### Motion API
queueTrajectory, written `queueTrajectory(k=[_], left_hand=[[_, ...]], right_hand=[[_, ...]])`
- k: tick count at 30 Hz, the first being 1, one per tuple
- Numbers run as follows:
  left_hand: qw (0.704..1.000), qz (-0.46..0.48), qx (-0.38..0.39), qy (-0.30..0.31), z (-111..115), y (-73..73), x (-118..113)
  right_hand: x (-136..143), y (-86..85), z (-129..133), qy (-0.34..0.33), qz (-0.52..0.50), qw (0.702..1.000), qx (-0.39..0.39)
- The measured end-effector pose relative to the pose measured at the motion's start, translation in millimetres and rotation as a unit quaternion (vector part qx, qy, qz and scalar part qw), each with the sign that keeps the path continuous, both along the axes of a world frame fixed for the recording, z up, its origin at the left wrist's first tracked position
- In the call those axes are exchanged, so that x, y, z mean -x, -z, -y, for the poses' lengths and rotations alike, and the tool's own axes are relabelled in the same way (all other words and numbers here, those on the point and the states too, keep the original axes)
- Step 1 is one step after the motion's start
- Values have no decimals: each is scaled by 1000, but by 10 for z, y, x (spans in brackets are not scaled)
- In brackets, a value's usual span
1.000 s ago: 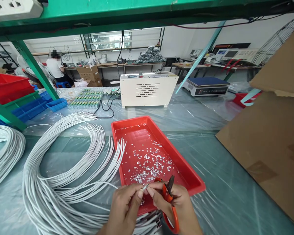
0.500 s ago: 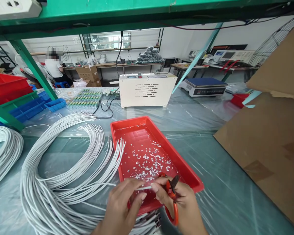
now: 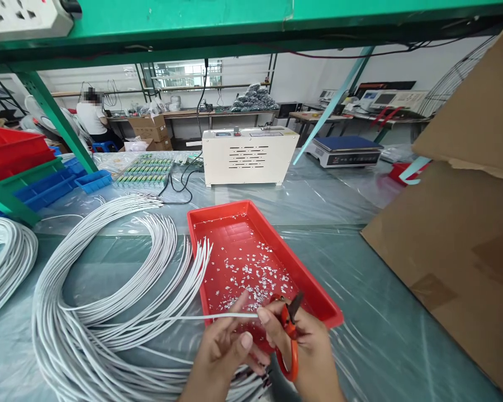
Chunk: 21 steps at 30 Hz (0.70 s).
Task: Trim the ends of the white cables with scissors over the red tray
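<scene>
The right hand [image 3: 312, 343] pinched the end of one white cable [image 3: 195, 317] between thumb and forefinger, with orange-handled scissors [image 3: 291, 329] carried in the same hand, their dark blades pointing up just beyond the pinch. The left hand [image 3: 223, 349], to the left of that grip, had its fingers spread and its thumb apart, gripping nothing visible; the cable ran across close to its forefinger, and whether it touched there could not be told. The likeliest trouble was a slip: with only the right fingertips visibly securing the cable, a tug from the large cable coil [image 3: 62, 312], lying left of the grip, could have pulled the end free. The scissors were a second risk, since fingers busy with the pinch had less control over the handles, and a turn of the wrist could have swung the blades against the cable or toward the left fingers. Below and around the grip lay a red tray [image 3: 302, 268] strewn with silvery scraps [image 3: 255, 287]; a forearm or cable catching its rim could have jolted it and scattered them. Loose cable ends [image 3: 203, 257], overhanging the tray's edge to the upper left of the grip, might have snagged the drawn cable, or picked up scraps if dragged through them.
</scene>
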<state>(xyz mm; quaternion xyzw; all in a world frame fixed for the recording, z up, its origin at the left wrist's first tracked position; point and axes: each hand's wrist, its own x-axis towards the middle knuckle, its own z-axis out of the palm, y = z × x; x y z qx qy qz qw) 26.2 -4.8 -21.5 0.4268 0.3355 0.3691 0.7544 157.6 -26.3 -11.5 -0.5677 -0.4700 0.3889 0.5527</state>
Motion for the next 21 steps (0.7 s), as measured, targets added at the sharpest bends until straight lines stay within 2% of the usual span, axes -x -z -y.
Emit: queueTrajectory(k=[2,5,9,11,13,18,21], left_hand=[[998,42,34,-43,-23,-11,3],[992,58,45,-101,-78,-27,29],[994,42,48,-93,-153,-97,80],[994,37,49,-90,-179,-137,107],[994,32,48,-94,-201,-163,132],[995,14,22,-101,-242,-177,186],[995,-4,5,-101,-248,-194,214]], right_hand=[[21,34,-21,-48,-72,995,44],[80,120,-40,-115,-131,980,91],[144,198,-17,-146,-131,975,99],[140,189,13,-149,-120,977,96],[119,155,41,-183,-123,970,97],[104,92,53,-321,-179,921,131],[110,87,54,-359,-182,899,174]])
